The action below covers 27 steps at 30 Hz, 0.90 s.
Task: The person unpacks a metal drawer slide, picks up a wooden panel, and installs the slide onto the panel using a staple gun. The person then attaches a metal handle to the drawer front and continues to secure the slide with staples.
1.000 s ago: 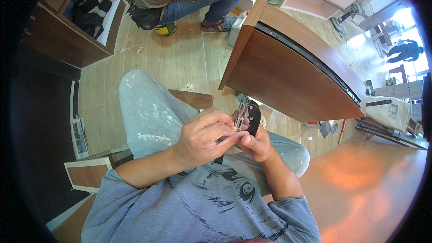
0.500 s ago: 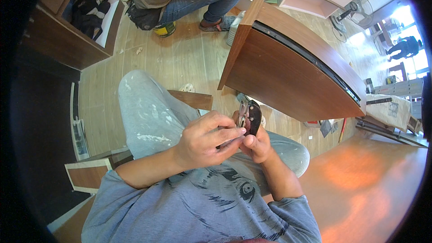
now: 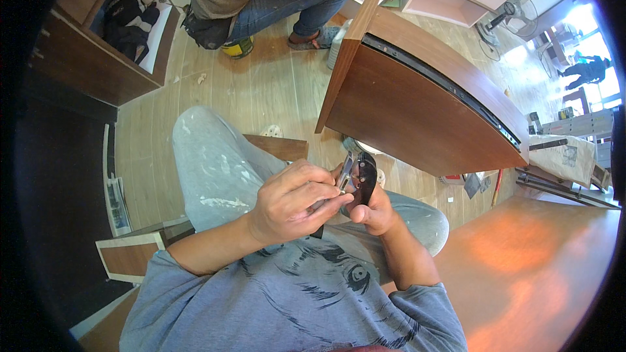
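Observation:
Both my hands meet in front of my lap. My right hand (image 3: 375, 214) is closed around a black curved piece (image 3: 368, 175) with round metal rivets, its thumb along the near end. My left hand (image 3: 287, 201) pinches a narrow silver metal part (image 3: 346, 173) just left of the black piece. Whether the two parts are joined cannot be made out, since fingers cover their lower ends. The exact kind of tool does not show.
A brown wooden drawer unit (image 3: 417, 104) with a black slide rail stands just ahead on the right. Beyond, another person (image 3: 261, 6) crouches on the tiled floor. A wooden strip (image 3: 280, 148) lies by my knee, and a glossy brown panel (image 3: 521, 267) at the right.
The silver part has tilted and come slightly away from the black piece, with a wider gap between them. My left fingers have shifted a little down and left.

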Each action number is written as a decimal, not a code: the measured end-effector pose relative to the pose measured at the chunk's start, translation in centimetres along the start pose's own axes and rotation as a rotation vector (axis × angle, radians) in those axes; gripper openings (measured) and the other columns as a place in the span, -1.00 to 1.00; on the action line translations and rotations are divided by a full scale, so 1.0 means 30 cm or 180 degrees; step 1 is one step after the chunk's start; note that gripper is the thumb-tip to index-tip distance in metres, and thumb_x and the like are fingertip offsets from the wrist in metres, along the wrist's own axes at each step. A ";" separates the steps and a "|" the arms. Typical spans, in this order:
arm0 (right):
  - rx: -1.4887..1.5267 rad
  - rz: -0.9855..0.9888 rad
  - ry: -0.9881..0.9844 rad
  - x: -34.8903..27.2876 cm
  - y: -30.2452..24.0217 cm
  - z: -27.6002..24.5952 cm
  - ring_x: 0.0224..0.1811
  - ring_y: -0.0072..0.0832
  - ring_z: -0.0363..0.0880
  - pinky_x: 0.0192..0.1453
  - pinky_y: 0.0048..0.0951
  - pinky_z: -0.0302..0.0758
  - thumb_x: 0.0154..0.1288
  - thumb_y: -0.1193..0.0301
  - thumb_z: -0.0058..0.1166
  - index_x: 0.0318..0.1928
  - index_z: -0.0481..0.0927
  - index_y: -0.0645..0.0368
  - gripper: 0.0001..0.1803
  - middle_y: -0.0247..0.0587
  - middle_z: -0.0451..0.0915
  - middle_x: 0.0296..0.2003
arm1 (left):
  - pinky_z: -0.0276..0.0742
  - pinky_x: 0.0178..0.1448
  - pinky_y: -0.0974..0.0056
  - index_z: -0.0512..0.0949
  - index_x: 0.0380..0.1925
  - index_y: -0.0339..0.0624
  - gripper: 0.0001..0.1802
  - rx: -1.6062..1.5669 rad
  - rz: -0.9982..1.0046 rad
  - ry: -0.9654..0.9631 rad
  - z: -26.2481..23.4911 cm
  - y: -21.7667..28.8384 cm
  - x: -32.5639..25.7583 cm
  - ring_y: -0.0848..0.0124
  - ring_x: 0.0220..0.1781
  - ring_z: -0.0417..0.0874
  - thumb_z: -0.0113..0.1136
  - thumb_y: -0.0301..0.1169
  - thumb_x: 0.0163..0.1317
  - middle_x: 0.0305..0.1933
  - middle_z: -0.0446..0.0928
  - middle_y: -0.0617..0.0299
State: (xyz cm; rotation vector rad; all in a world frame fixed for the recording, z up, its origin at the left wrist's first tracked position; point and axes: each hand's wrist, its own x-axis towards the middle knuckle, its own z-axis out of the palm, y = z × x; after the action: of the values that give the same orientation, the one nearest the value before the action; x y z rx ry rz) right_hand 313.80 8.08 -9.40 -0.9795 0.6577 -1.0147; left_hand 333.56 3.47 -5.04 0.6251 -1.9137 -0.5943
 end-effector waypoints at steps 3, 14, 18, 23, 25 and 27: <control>-0.0036 0.0034 -0.0036 0.006 -0.010 0.003 0.12 -0.52 0.50 0.22 -0.39 0.48 0.17 -0.12 0.52 0.31 0.43 0.25 -0.07 -0.30 0.56 0.08 | 0.56 -0.32 0.28 0.66 -0.38 -0.16 -0.70 0.0022 0.0006 -0.0015 -0.001 -0.003 -0.002 0.30 -0.36 0.66 0.67 -0.48 -0.04 -0.28 0.63 0.22; 0.0681 0.0281 -0.0098 -0.016 0.048 -0.021 0.12 -0.40 0.60 0.14 -0.37 0.56 0.26 -0.30 0.31 0.42 0.34 0.30 0.04 -0.12 0.58 0.11 | 0.60 -0.33 0.32 0.74 -0.07 -0.22 -0.50 0.0057 0.0042 -0.0066 -0.008 0.010 0.020 0.35 -0.35 0.68 0.69 -0.51 -0.09 -0.25 0.65 0.19; 0.0761 0.0220 -0.0122 -0.013 0.057 -0.021 0.19 -0.34 0.58 0.10 -0.35 0.63 0.26 -0.24 0.36 0.46 0.28 0.30 0.06 -0.07 0.54 0.19 | 0.60 -0.34 0.32 0.76 -0.10 -0.22 -0.53 0.0120 -0.0079 -0.0157 -0.011 0.010 0.017 0.35 -0.35 0.67 0.69 -0.54 -0.10 -0.24 0.65 0.18; 0.0862 0.0404 -0.0182 -0.021 0.012 -0.021 0.28 -0.25 0.57 0.29 -0.17 0.63 0.26 -0.10 0.43 0.49 0.23 0.32 0.05 -0.03 0.49 0.28 | 0.60 -0.34 0.32 0.79 -0.17 -0.19 -0.59 0.0031 0.0099 -0.0117 -0.009 -0.005 0.011 0.36 -0.34 0.69 0.69 -0.56 -0.10 -0.24 0.65 0.19; 0.0797 0.0375 -0.0156 -0.019 0.003 -0.019 0.29 -0.22 0.57 0.32 -0.10 0.62 0.26 -0.08 0.45 0.49 0.22 0.32 0.05 -0.02 0.48 0.29 | 0.60 -0.33 0.31 0.78 -0.19 -0.18 -0.60 0.0016 0.0085 -0.0087 -0.006 -0.007 0.008 0.35 -0.34 0.69 0.68 -0.56 -0.11 -0.24 0.66 0.19; 0.0875 0.0451 -0.0155 -0.018 -0.001 -0.015 0.29 -0.20 0.57 0.32 -0.06 0.63 0.25 -0.07 0.45 0.49 0.21 0.32 0.06 -0.01 0.48 0.30 | 0.61 -0.33 0.31 0.78 -0.20 -0.18 -0.61 0.0005 0.0092 -0.0060 -0.005 -0.007 0.006 0.35 -0.34 0.69 0.68 -0.56 -0.11 -0.24 0.66 0.18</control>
State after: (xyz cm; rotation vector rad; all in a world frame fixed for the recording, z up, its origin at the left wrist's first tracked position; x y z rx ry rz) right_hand 313.20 8.39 -9.55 -0.7051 0.5234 -0.9247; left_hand 333.66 3.17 -4.98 0.5938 -1.9378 -0.5822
